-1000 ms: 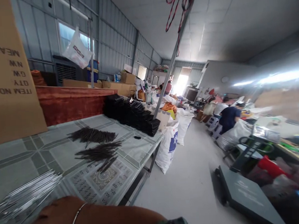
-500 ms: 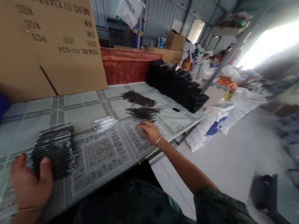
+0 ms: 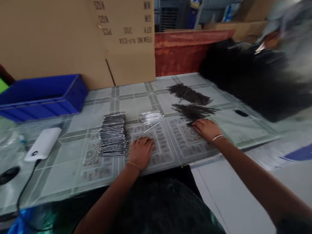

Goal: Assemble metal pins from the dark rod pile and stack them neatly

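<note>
My left hand (image 3: 141,152) rests on the patterned table cover, just right of a large neat stack of shiny metal rods (image 3: 112,135). Its fingers are bent over one thin rod lying on the cover; whether they grip it is unclear. A smaller pile of silver rods (image 3: 151,116) lies beyond that hand. My right hand (image 3: 207,128) has its fingers together at the near edge of a pile of dark thin strips (image 3: 194,111); what they hold, if anything, is too small to tell. Behind it lies a second dark pile (image 3: 189,93).
A blue bin (image 3: 44,107) stands at the back left, with a white device on a black cable (image 3: 44,144) in front. Cardboard (image 3: 71,40) rises behind the table (image 3: 74,174). Black stacked material (image 3: 250,77) and a small black object (image 3: 241,113) are at the right.
The view has turned left, bringing the blue bin and white device into sight. My left hand has left the large rod stack and moved to its right. My right hand is now against the near dark pile.
</note>
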{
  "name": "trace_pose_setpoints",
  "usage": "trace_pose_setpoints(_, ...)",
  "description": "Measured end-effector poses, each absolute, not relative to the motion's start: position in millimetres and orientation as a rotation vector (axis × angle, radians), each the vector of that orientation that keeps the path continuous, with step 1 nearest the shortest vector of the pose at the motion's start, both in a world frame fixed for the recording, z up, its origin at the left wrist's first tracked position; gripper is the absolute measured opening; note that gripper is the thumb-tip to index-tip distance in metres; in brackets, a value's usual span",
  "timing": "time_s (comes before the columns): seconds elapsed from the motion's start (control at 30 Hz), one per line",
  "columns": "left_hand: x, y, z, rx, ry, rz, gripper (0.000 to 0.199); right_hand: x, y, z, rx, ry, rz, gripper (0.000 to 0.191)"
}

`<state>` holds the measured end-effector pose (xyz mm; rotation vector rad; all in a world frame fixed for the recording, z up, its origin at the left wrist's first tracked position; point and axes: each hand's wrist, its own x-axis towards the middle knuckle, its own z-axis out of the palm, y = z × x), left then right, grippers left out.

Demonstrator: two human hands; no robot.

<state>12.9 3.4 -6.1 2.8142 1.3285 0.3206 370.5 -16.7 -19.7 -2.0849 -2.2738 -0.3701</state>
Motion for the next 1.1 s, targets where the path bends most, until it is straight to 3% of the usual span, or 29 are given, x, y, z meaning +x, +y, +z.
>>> trace_pose_setpoints(0.17,22,25,-5,2.783,1.375,0.163,0.027,381,12,-24,-1.953,-2.353,-0.515,0.025)
trace_pose_setpoints(0.4,27,30,-10,2.784,1.39,0.171,0.026,393,22,-30,-1.794,-2.438,-0.333,0.03)
trace_pose_setpoints(0.6,26,30,-14,2.809,1.35,0.285,0.026,387,13,-25,-1.842,-2.386,-0.398,0.03)
trace_pose_setpoints(0.83,24,33,-10,2.867,1.278,0.201,0.025,379,24,-14,-1.869,-2.348,-0.287,0.021)
trace_pose_setpoints(1.1,31,28,-5,2.888,1.381,0.146,0.026,375,13,-8,-1.816,-2.468,-0.263,0.029)
